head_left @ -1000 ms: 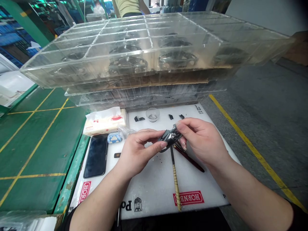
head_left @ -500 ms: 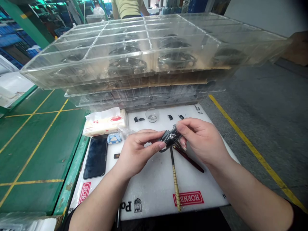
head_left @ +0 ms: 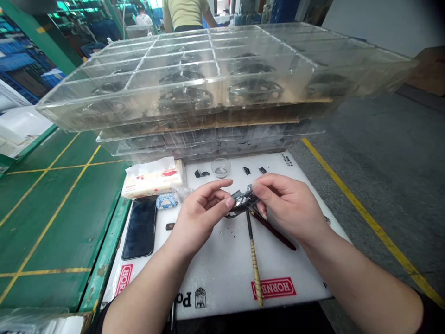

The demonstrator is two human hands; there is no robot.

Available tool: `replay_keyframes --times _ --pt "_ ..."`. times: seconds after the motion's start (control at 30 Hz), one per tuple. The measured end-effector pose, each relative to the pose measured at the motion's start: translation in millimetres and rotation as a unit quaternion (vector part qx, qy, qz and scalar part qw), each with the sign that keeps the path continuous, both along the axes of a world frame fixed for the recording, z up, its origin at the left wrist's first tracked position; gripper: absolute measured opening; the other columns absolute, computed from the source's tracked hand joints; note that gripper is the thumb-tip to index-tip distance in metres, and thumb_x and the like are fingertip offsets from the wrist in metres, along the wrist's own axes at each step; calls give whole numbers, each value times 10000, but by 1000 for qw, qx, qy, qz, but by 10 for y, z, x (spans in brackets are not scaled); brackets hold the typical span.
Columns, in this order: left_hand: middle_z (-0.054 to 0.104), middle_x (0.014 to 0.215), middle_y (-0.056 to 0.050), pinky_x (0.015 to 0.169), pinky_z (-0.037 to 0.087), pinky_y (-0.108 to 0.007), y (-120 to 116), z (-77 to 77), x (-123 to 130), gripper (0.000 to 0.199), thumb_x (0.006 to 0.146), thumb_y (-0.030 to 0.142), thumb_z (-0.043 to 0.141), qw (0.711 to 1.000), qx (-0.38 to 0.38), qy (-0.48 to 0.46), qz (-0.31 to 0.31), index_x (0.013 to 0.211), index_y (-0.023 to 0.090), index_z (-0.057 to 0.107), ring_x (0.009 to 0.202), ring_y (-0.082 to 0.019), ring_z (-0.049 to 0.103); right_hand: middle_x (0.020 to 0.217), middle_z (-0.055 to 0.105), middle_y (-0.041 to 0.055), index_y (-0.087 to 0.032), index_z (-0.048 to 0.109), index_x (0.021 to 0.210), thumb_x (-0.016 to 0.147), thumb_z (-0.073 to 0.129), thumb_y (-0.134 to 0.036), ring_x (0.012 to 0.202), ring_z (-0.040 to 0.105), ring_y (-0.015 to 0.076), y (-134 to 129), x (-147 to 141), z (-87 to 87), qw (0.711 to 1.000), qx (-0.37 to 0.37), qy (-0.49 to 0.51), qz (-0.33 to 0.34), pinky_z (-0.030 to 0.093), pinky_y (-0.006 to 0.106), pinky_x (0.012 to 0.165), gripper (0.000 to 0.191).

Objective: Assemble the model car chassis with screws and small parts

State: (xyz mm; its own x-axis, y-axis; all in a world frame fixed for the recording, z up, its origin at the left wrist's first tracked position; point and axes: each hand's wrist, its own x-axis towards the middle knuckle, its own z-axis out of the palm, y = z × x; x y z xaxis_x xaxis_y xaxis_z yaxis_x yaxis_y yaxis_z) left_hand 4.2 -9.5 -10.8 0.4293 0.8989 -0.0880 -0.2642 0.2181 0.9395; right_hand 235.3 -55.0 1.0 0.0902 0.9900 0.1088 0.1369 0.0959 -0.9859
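Between my two hands is a small dark model car body (head_left: 245, 200) with openings in it, held above the white foam board. My left hand (head_left: 205, 206) grips its left end with the thumb on top, the index finger lifted off it. My right hand (head_left: 287, 199) pinches the right end between thumb and fingertips, covering that part. Below lie a tool with a yellow wrapped handle (head_left: 255, 266) and a dark red brush-like tool (head_left: 278, 232). Beyond my hands sit a small clear cup (head_left: 220, 168) and several small black parts (head_left: 246, 170).
Stacked clear compartment trays (head_left: 222, 88) holding dark car bodies loom over the board's far side. To the left are a tissue pack (head_left: 153, 178), a blue-and-white packet (head_left: 167, 201) and a phone (head_left: 140, 227). Past them runs a green table (head_left: 52, 208). A person (head_left: 186, 11) stands beyond the trays.
My left index finger has lifted off the car body, and the body has tipped slightly. My right hand keeps its pinch. The view has shifted slightly.
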Motion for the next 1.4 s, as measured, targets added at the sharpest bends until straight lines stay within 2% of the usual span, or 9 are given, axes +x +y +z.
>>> replay_keyframes --times 0.1,0.27,0.57,0.73,0.77,0.87,1.07,1.2,1.4 --pt "831 947 -29 893 620 -296 14 -8 0 466 877 332 1077 1000 -24 -13 -6 1297 226 905 879 -151 747 692 701 -13 -233 863 961 1112 847 -583 573 636 137 -10 -10 1 1000 11 -1 5 531 280 586 381" --pt "842 966 -39 861 585 -264 18 -19 -3 384 935 402 1027 998 -60 -29 -10 1267 237 927 878 -138 732 676 687 -20 -246 866 967 1112 852 -582 571 634 134 1 -9 -14 1000 23 8 6 526 279 586 367" --pt "829 861 -7 810 616 -225 19 -11 7 416 840 293 1104 998 -50 -45 -17 1204 218 916 782 -105 741 768 694 -8 -260 884 1054 1144 803 -571 627 642 148 10 12 -50 999 26 -26 11 529 320 633 334" --pt "854 885 -12 809 625 -232 -24 -1 26 403 847 308 1096 1000 -4 0 4 1189 222 900 798 -116 763 1133 788 66 -259 856 1269 1138 753 -606 762 721 181 28 -25 -72 995 23 -99 2 584 368 714 384" --pt "861 898 -15 820 629 -243 -34 1 30 388 858 313 1086 1000 14 20 14 1186 225 898 811 -124 771 1123 783 66 -258 831 1343 1132 746 -615 781 731 195 26 -37 -72 993 12 -116 9 590 378 725 423" --pt "874 929 -20 860 636 -283 -63 2 34 327 909 314 1036 991 85 98 35 1196 241 899 853 -153 796 900 725 13 -243 749 1455 1129 719 -633 734 707 212 11 -68 -60 989 -30 -139 31 563 374 689 509" --pt "891 966 -21 933 652 -344 -105 -17 28 295 930 329 1004 967 184 170 48 1201 266 906 899 -192 840 774 652 -32 -247 746 1295 1125 708 -601 656 635 185 -4 -79 -9 989 -19 -145 24 483 336 618 395" --pt "897 937 -25 881 668 -323 -117 4 35 311 914 345 1026 982 126 141 32 1183 253 901 865 -187 841 702 591 -55 -248 748 1215 1118 724 -552 607 575 168 -9 -80 -10 988 -2 -155 21 450 324 596 320" --pt "885 864 -14 815 679 -248 -123 72 61 380 819 305 1109 999 29 42 6 1114 227 882 801 -149 828 674 567 -64 -243 781 1236 1106 764 -520 584 553 159 -25 -69 -17 987 27 -156 11 447 317 593 306"
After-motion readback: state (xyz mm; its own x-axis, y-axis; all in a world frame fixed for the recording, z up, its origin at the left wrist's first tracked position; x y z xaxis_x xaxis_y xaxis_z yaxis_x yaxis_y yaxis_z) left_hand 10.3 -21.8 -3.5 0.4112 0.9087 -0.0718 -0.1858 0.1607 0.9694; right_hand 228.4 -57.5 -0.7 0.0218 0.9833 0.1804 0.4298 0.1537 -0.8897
